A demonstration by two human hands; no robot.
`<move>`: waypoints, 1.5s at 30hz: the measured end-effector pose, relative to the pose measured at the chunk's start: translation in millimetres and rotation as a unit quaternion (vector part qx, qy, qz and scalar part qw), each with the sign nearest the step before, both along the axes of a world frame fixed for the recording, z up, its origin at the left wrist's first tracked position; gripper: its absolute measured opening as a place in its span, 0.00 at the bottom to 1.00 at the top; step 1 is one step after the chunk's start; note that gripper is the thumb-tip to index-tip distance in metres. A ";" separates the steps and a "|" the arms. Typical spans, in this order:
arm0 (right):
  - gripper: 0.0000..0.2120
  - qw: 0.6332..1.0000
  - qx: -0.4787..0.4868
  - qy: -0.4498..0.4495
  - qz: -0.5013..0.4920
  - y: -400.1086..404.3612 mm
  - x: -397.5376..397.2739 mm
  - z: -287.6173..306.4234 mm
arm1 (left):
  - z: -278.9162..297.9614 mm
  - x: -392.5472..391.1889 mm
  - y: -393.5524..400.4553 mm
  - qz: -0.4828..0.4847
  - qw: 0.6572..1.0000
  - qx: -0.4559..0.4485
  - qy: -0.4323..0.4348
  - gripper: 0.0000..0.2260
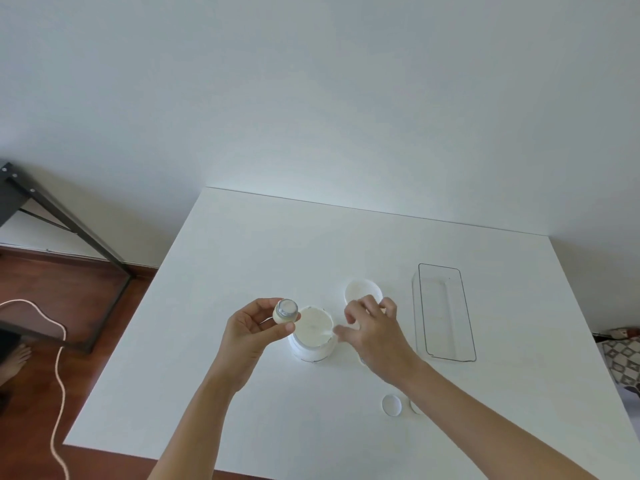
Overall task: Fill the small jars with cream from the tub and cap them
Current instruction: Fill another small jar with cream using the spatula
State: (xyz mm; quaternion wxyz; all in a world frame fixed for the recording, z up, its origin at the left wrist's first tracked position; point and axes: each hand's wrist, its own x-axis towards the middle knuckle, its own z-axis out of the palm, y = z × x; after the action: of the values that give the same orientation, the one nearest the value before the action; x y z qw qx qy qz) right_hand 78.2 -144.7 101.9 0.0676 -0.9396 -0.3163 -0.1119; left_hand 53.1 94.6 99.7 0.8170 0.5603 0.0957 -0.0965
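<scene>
Left hand (251,323) up over the table (242,244) w/ a small jar (286,311), pinched round its body, mouth tipped toward the tub (313,336) just beside it. Jar looks like glass: light, slick, breakable, so a grip on the sides, not the rim, seems safest. Right hand (374,332) at the tub's right edge, fingers loosely spread; there's a thin white thing at the fingertips (spatula? can't tell). Two small caps (391,405) lie near the front, tub lid (363,291) behind, clear tray (443,313) off right.
</scene>
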 end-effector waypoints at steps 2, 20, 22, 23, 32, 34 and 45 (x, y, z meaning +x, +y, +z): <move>0.17 0.994 -0.044 -0.064 0.074 -10.0 -2.3 -3.9 | 0.7 -1.5 0.8 0.003 1.000 -0.001 0.001 0.17; 0.17 0.899 0.137 0.274 -0.313 3.5 12.5 13.1 | -4.7 -0.9 -5.5 0.008 1.000 0.000 -0.005 0.19; 0.16 0.904 0.117 0.260 -0.320 -0.9 13.1 20.8 | -4.8 -1.5 -5.7 0.008 1.000 0.000 -0.007 0.19; 0.16 0.904 0.132 0.253 -0.319 -4.0 13.2 25.4 | -4.6 -1.7 -5.9 0.009 1.000 -0.001 -0.007 0.18; 0.14 0.750 0.446 0.375 -0.314 -3.0 -1.6 68.1 | 1.9 0.9 -15.0 -0.022 1.000 -0.016 -0.014 0.19; 0.14 0.744 0.454 0.376 -0.314 0.9 -1.5 70.7 | 3.0 2.0 -16.9 -0.028 0.999 -0.014 -0.017 0.19; 0.14 0.751 0.446 0.369 -0.318 10.8 -1.1 69.9 | 3.8 3.4 -22.1 -0.036 0.999 -0.006 -0.029 0.18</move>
State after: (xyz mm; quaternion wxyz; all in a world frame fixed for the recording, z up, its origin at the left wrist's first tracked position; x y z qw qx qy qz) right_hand 77.0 -133.9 171.9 0.5512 -0.8171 0.1361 0.1000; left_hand 56.5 72.5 103.5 0.8186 0.5613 0.0514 -0.1100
